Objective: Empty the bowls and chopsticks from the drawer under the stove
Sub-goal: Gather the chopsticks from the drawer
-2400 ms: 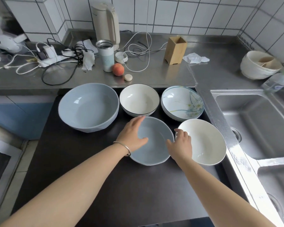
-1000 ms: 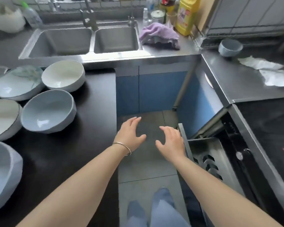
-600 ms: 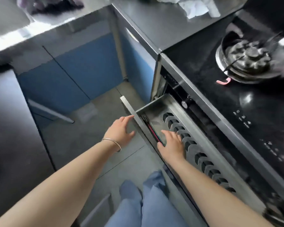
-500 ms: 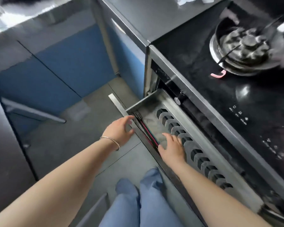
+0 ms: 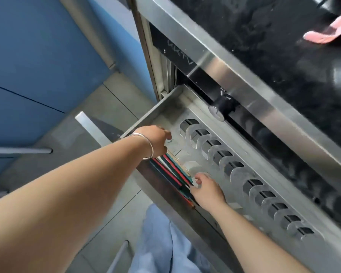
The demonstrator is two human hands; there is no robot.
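Observation:
The steel drawer (image 5: 146,117) under the stove is pulled out. A bundle of chopsticks (image 5: 173,170) in red, green, white and black lies along its front edge. My left hand (image 5: 156,140) reaches down onto the far ends of the chopsticks, and its fingers are hidden behind its back. My right hand (image 5: 207,192) lies over their near ends, with thumb and fingers curled against them. No bowls are in view.
A slotted metal rack (image 5: 224,164) fills the drawer behind the chopsticks. Above it are the stove's steel front with a dark knob (image 5: 220,107) and the black glass top (image 5: 283,56), which carries a pink object (image 5: 323,32). Blue cabinets (image 5: 37,66) stand to the left, and my trouser legs (image 5: 165,243) are below.
I turned from the bowls on the counter to the open drawer. My left hand moved from the drawer's front edge into it, and both hands now sit on the chopsticks.

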